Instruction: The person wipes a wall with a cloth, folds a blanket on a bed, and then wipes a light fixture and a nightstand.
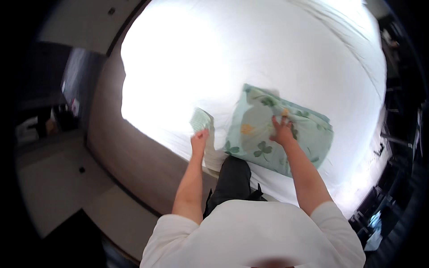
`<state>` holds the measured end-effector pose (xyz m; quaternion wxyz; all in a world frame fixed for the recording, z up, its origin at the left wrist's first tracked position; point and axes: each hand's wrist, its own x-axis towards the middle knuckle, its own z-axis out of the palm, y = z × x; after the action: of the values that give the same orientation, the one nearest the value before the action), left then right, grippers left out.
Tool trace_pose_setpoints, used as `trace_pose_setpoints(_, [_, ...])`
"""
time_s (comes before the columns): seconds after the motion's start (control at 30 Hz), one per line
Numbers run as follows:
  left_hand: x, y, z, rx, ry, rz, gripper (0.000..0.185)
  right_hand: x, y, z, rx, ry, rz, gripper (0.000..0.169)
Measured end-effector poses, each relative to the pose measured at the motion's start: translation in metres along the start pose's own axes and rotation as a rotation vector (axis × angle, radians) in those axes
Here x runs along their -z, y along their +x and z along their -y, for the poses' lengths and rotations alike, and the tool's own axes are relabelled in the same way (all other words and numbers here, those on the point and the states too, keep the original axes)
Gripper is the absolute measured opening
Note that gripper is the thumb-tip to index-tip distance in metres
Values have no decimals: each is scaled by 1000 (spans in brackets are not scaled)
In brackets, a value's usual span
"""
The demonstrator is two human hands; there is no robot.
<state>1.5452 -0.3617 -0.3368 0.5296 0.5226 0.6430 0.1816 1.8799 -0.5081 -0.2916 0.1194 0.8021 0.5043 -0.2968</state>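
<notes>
My left hand (pixel 200 135) pinches a small pale green checked cloth (pixel 200 119), which stands up above the white sheet and casts a shadow beside it. To its right, a folded light green fabric (pixel 264 150) printed with clover leaves and yellow flowers lies near the edge of a sheet-covered bed. My right hand (pixel 283 132) rests on top of this fabric with its fingers spread. The fabric has layered edges along its far side. Whether it has a filling inside cannot be told.
The white sheet (pixel 301 57) spreads across the bed, with creases at the far right and strong glare at the upper left. My dark-trousered leg (pixel 234 174) is at the bed's near edge. Brownish floor (pixel 114 134) runs along the left. Dark, blurred objects line the right side.
</notes>
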Motion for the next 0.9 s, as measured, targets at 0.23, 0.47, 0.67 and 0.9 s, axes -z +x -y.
trace_pose_setpoints(0.23, [-30,-242,-116,81,-491,537,25,15,-132,16,263,1017,166,73])
trace_pose_setpoints(0.47, [-49,-359,-116,-59,-222,937,25,-24,-321,42,293,2044,510,46])
trace_pose_setpoints(0.67, [-70,-449,-102,-199,-64,889,23,-85,-387,10,88,2314,227,31])
trace_pose_setpoints(0.9, [-82,-525,-65,-385,-115,746,59,-97,-497,-44,294,2021,216,40])
